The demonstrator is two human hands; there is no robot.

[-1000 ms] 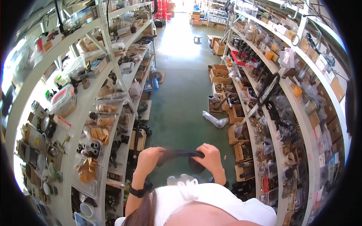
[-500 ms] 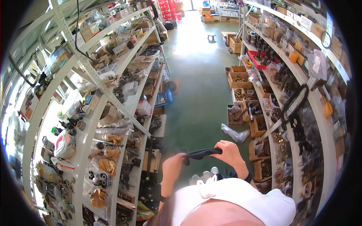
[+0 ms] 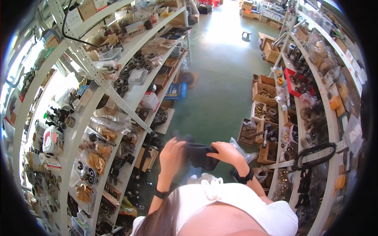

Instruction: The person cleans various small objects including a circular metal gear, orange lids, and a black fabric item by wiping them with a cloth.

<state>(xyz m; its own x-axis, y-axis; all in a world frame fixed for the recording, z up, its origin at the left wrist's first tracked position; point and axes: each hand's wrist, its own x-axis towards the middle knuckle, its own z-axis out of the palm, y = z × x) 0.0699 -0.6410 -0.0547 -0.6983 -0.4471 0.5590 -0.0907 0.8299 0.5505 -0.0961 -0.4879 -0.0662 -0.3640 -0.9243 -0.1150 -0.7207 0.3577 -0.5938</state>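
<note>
Reaching forward, the right hand (image 3: 229, 152) pinches the right end of one black cloth (image 3: 201, 155), held out above the green floor (image 3: 214, 108); the left hand (image 3: 171, 157), fingers bent, is blurred at its other end, grip unclear. Two black wristbands (image 3: 160, 194), one per wrist; one small stool (image 3: 246, 32) stands farther off.

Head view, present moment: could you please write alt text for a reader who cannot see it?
A person's right hand grips a black cloth; the left hand, blurred, is at its other end. Below is a green floor, between white shelves crowded with parts and packages.
</note>
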